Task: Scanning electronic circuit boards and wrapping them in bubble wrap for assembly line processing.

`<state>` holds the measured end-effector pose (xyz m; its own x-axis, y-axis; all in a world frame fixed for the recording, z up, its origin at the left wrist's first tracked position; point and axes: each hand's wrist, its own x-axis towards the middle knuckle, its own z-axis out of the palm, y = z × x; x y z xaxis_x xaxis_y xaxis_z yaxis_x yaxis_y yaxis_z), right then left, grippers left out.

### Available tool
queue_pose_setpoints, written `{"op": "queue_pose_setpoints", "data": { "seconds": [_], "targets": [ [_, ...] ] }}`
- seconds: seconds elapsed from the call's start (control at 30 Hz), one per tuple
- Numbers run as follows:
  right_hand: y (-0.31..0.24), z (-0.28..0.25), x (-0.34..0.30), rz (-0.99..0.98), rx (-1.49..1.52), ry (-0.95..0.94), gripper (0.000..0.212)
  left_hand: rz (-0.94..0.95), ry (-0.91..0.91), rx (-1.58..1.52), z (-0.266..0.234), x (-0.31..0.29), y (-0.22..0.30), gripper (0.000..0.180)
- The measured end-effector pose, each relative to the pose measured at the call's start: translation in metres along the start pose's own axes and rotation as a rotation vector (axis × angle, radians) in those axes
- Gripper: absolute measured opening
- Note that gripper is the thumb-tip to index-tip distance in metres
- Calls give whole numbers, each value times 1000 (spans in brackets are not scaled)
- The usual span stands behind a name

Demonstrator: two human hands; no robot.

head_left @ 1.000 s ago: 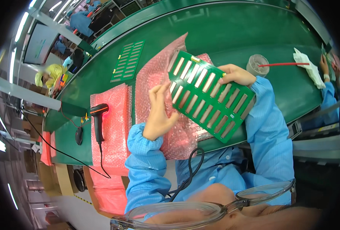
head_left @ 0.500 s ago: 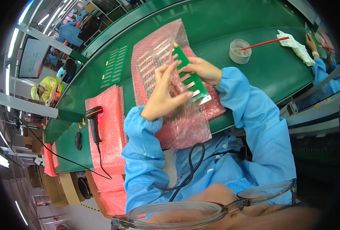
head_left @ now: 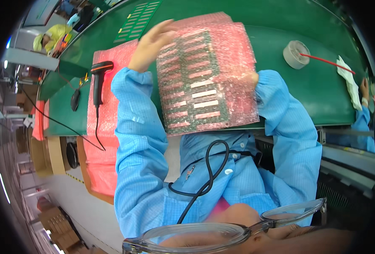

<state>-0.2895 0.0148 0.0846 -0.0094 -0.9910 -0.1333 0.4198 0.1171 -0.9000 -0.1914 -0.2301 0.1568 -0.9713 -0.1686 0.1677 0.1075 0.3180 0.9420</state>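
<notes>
Green board [head_left: 191, 84] now fully covered by bubble bag [head_left: 237, 55], near counter [head_left: 322, 93] front edge; left grip [head_left: 153, 44] spread, right grip [head_left: 252, 79]: cannot tell.

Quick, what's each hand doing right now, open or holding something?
Left hand: open, at the upper left of the pink bubble-wrap sleeve.
Right hand: mostly hidden at the sleeve's right edge; its grip cannot be told.
</notes>
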Motion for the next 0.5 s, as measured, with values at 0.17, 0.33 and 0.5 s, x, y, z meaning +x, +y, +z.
{"op": "queue_pose_setpoints", "data": {
  "seconds": [0.17,0.33,0.5],
  "targets": [
    [-1,4,-1,83,-223,24,52,-486,536,-52,-49,-36,-87,43],
    [-14,16,-12,80,-393,181,53,-438,350,-298,-21,-30,-95,51],
    [-20,17,-8,-74,-575,210,53,-273,492,-205,-15,-27,-89,43]
  ]
}}
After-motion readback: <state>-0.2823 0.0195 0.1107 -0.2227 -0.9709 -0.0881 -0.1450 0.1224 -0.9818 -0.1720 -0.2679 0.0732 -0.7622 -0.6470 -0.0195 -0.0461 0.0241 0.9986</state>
